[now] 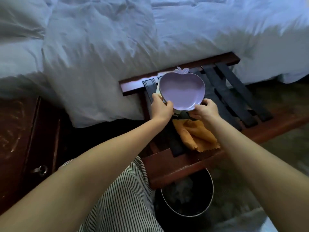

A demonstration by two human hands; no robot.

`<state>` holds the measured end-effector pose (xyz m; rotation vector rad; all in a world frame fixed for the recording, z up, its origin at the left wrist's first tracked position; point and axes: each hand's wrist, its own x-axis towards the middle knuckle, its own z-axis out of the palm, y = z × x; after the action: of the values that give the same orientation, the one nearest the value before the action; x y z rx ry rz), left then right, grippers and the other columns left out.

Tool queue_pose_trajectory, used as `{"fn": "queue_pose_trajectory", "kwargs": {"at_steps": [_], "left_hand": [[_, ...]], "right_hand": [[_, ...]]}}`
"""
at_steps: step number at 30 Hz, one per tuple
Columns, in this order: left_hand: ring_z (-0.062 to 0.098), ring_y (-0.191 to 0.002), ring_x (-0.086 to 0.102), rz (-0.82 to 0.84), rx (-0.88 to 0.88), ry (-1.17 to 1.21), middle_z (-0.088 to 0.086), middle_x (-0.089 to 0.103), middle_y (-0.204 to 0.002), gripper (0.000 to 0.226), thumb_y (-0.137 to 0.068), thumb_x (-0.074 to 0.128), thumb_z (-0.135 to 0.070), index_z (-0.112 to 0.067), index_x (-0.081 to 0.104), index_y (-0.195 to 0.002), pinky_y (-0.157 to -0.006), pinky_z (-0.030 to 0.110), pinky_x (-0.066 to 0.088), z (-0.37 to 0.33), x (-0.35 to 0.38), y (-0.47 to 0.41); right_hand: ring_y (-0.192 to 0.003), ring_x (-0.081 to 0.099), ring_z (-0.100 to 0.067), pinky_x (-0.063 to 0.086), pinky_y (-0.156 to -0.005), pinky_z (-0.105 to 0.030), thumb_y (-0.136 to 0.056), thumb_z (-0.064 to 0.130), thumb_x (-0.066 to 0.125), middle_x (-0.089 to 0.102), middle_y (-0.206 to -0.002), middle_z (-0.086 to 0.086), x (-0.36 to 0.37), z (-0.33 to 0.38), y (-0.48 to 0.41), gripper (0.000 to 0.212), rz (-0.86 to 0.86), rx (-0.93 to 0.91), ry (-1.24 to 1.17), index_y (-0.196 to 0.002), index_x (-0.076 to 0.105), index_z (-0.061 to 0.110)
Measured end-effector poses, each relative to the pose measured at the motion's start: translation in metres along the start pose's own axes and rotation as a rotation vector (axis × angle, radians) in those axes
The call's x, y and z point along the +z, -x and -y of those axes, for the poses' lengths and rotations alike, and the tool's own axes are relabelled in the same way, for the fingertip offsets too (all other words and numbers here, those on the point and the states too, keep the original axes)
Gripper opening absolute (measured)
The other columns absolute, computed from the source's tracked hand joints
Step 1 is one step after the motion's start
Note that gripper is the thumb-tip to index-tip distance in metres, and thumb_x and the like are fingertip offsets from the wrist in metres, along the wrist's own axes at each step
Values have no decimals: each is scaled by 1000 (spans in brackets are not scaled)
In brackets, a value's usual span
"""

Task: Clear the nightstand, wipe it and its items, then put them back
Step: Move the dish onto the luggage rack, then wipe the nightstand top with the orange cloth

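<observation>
Striped skirt [120, 195] nearest; both hands, left hand [161, 107] and right hand [204, 109], pinch the lilac apple-shaped ceramic dish [181, 89] over the strapped wooden rack [234, 97], orange wiping cloth [195, 136] just below the wrists, so clearing looks underway, wiping pending.
</observation>
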<state>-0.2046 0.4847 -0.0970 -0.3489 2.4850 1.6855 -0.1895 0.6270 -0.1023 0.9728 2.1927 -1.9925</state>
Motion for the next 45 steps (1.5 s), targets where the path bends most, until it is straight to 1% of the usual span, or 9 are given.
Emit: {"fn": "queue_pose_trajectory", "kwargs": {"at_steps": [5, 9, 16, 21, 28, 31, 34, 40, 45], "left_hand": [[27, -70, 64, 121, -12, -21, 14, 59, -86, 21, -88, 50, -12, -9, 32, -98, -66, 42, 55, -12, 38, -8], [31, -81, 66, 167, -40, -67, 18, 61, -102, 45, -85, 54, -15, -2, 32, -123, -69, 40, 55, -14, 57, -9], [27, -91, 53, 271, 85, -277, 12, 57, -99, 25, -84, 57, -10, -5, 46, -105, -73, 32, 42, -7, 71, -3], [27, -92, 53, 309, 257, -343, 13, 58, -99, 20, -83, 55, -8, -4, 53, -102, -73, 32, 41, 3, 65, 17], [30, -114, 46, 501, 400, -845, 11, 54, -120, 46, -86, 58, -40, -10, 47, -119, -89, 39, 38, 14, 62, 41], [27, -92, 56, 596, 301, -758, 4, 57, -83, 22, -82, 62, -33, -14, 51, -79, -64, 31, 40, 11, 52, 45], [22, -68, 47, 631, 297, -669, -3, 41, -58, 37, -78, 64, -26, -18, 36, -56, -51, 30, 27, 10, 34, 57], [15, -79, 52, 518, 286, -363, -2, 56, -79, 14, -82, 65, -25, -14, 56, -83, -67, 30, 39, 3, -15, 67], [16, -92, 62, 378, 188, -32, 2, 66, -97, 16, -83, 66, -18, -16, 63, -99, -81, 28, 52, -7, -67, 75]], "right_hand": [[-66, 61, -20, 52, -47, -19, -85, -5, 59, 60, -81, -8, -33, -4, -20, 22, -45, 7, -32, -104, 55, 5], [-80, 62, -27, 53, -62, -28, -87, -3, 53, 64, -96, -16, -45, -18, -35, 18, -113, 39, -7, -82, 57, 14], [-86, 65, -30, 56, -79, -48, -84, 0, 54, 63, -84, -7, -48, -38, -41, 19, -231, 86, -29, -72, 54, 16], [-89, 64, -26, 55, -81, -40, -89, 22, 49, 64, -97, -9, -47, -41, -33, 15, -259, 28, 31, -97, 57, 11], [-93, 52, -19, 40, -80, -29, -91, 16, 49, 57, -105, -6, -45, -47, 5, 25, -291, -91, 273, -114, 56, 8], [-105, 54, -26, 41, -90, -33, -89, 15, 51, 58, -116, -10, -40, -49, 22, 28, -199, -56, 392, -115, 59, 10], [-111, 53, -28, 39, -94, -33, -89, 17, 53, 56, -122, -13, -36, -54, 38, 31, -116, -1, 438, -118, 57, 7], [-72, 54, -9, 40, -55, -8, -96, 21, 51, 60, -78, 1, -25, -28, 82, 18, 94, -201, 250, -93, 63, 9], [-75, 63, -3, 51, -65, -14, -94, 12, 55, 65, -85, -2, -5, -14, 116, 17, 295, -322, 106, -103, 64, 0]]}}
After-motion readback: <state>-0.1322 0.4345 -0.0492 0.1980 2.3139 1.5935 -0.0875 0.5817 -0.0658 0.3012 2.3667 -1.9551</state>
